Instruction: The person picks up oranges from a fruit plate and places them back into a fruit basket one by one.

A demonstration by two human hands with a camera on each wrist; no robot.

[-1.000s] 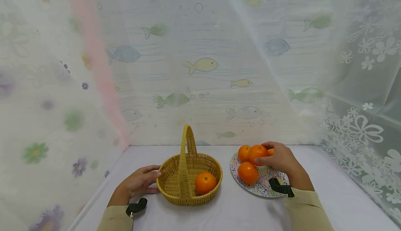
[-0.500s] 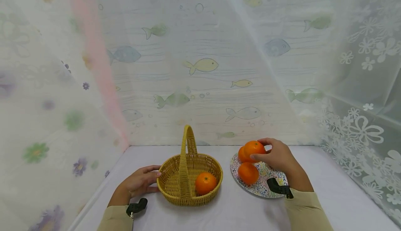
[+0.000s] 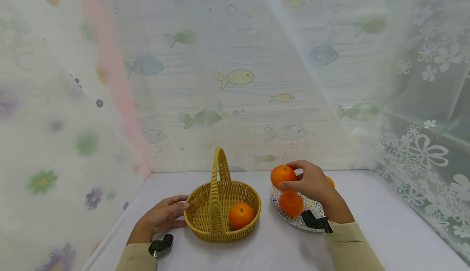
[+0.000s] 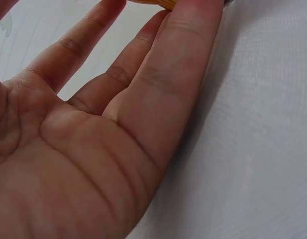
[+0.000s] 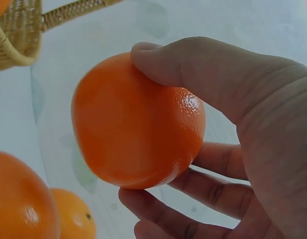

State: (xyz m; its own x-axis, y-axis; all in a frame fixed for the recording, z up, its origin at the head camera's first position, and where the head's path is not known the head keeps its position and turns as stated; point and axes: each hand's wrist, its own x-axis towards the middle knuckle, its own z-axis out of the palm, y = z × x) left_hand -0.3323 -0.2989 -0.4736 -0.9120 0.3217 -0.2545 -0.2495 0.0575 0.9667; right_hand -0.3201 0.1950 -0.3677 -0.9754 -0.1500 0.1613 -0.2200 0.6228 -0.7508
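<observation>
Nearest, at the forearms, shows beige sleeves (image 3: 136, 257) and black wrist devices (image 3: 160, 245). Just beyond, touches the left rim of the wicker basket (image 3: 200, 232) with the left hand (image 3: 161, 216), fingers extended and spread, apparently only steadying. Contains, in that basket, a single orange (image 3: 241, 216), lying to the right of the upright handle (image 3: 216, 199). To the right, on the white cloth (image 3: 264, 248), bears on a patterned plate (image 3: 313, 207) a nearer orange (image 3: 291, 204) and, partly hidden behind the hand, a farther orange (image 3: 330, 181); cannot tell about any more behind. Above the plate's left far side, grips the held orange (image 3: 282, 176) with the right hand (image 3: 312, 184), thumb on one side, fingertips on the other. Looks like a transfer step, at the lifted stage; seems to call next for a firm pinch and, if bound for the basket, a level crossing and gentle lowering inside the rim, clear of the handle. Farthest back, hangs as a fish-printed curtain (image 3: 235, 99).
</observation>
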